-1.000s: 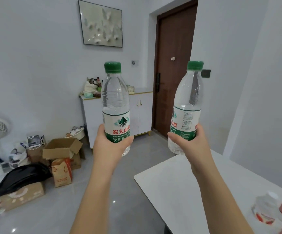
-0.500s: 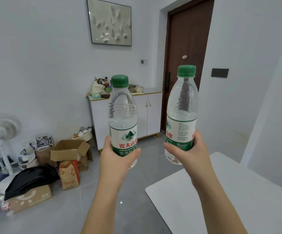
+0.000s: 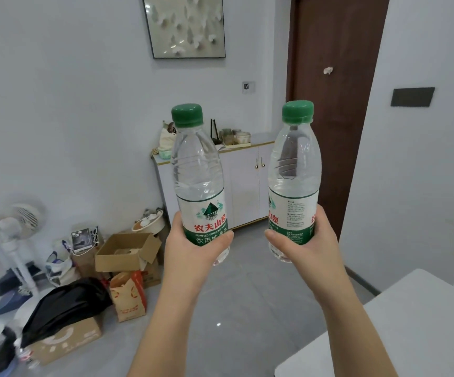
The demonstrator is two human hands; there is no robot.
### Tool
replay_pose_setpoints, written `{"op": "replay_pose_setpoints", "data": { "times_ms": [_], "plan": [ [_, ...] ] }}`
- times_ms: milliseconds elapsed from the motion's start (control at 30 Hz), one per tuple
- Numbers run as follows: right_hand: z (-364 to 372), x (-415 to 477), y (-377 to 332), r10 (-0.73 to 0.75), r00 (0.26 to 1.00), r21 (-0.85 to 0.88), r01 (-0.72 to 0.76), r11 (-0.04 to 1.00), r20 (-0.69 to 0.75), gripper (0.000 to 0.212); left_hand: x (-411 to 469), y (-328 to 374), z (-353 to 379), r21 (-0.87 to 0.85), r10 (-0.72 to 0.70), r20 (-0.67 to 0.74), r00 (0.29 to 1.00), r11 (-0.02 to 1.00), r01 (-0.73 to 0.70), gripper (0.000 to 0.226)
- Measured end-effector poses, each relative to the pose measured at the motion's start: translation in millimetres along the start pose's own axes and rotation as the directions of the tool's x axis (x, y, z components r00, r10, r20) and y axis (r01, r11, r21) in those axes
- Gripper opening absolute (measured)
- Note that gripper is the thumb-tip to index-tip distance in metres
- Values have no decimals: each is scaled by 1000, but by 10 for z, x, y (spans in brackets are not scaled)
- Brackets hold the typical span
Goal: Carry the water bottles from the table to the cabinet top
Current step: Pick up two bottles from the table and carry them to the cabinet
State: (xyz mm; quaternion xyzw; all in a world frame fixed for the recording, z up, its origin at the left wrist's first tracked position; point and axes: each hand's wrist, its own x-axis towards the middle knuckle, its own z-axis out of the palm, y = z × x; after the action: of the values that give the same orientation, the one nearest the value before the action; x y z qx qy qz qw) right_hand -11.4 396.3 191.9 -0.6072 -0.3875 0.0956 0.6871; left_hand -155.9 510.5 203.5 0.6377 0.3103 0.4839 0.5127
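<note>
With left grip (image 3: pixel 193 248) curled round left bottle (image 3: pixel 197 186) and right grip (image 3: pixel 304 246) round right bottle (image 3: pixel 292 180), both upright, bound for cabinet top (image 3: pixel 261 138) ahead beyond the grips; tabletop (image 3: pixel 411 322) lower right. Best kept vertical, apart, aimed at bare stretch right of glassware (image 3: pixel 235 136).

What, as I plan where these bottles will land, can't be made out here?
Head view:
1. Cabinet top: middle behind the left bottle, right end behind the right bottle; free room unclear.
2. Table: cut by the right and bottom edges; any bottles on it unseen.
3. Right bottle's fine print: too small.
4. Fingers of left hand and right hand: mostly behind the bottles.
</note>
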Motion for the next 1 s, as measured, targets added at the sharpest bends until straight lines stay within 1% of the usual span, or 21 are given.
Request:
{"op": "replay_pose_setpoints", "data": {
  "times_ms": [167,367,533,733,867,1000],
  "plan": [
    [397,505,295,31,999,2,-31,1000,-17,54,584,-292,-18,-8,-25,-35,999,1000,25,54],
    [771,1139,675,73,995,8,-73,997,-70,52,1474,-687,3,22,-48,5,999,999,48,54],
    [1182,1851,997,73,982,-24,-78,997,-177,51,2452,-988,46,-22,-32,74,997,999,34,56],
    [1560,2651,1234,55,964,-39,-67,997,-258,51,3491,-1208,196,-33,-10,191,982,999,17,52],
    [1615,3065,1437,62,963,-62,-81,995,-261,49,3922,-1429,387,-50,-26,248,968,998,40,50],
    [1573,3519,1721,59,958,-72,-83,994,-280,50,4327,-1631,672,-61,-39,277,960,996,58,48]
  ]
}}
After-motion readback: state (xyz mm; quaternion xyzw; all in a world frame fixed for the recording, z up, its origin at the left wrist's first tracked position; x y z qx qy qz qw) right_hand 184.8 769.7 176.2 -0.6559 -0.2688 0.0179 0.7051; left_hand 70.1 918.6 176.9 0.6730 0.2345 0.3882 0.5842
